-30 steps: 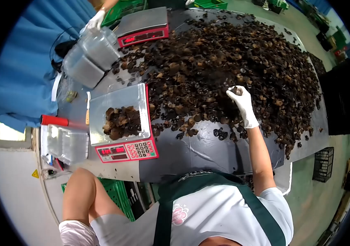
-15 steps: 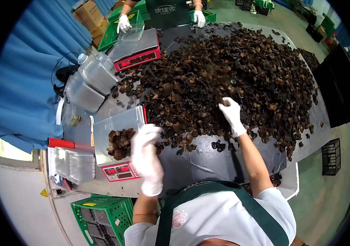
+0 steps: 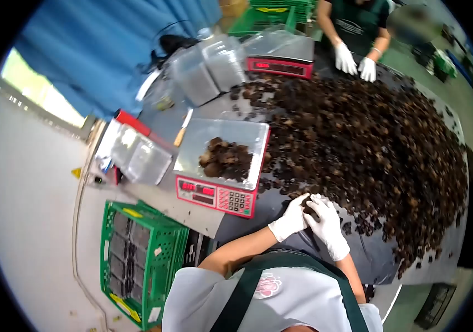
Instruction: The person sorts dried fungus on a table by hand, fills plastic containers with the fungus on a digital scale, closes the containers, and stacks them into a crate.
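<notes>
My left hand [image 3: 293, 218] and my right hand [image 3: 328, 226], both in white gloves, are together at the near edge of the pile. Between their fingers is a small dark piece of wood ear mushroom [image 3: 307, 208], mostly covered by the gloves. Beyond them spreads a broad heap of brown-black wood ear mushrooms [image 3: 358, 133] on the dark table sheet. To the left stands a red digital scale [image 3: 215, 195] with a clear tray on its plate. A small mound of wood ear mushrooms [image 3: 225, 159] lies in that tray.
Across the table, a co-worker's gloved hands [image 3: 356, 63] rest by the heap near a second red scale [image 3: 279, 65]. Stacked clear containers [image 3: 195, 74], a knife [image 3: 183, 128] and more plastic trays [image 3: 139, 155] lie left. A green crate [image 3: 162, 249] with packed boxes stands below.
My left hand has left the scale and come to my right hand, which has drawn back from the heap. The view has turned, and the co-worker's hands have moved to the heap.
</notes>
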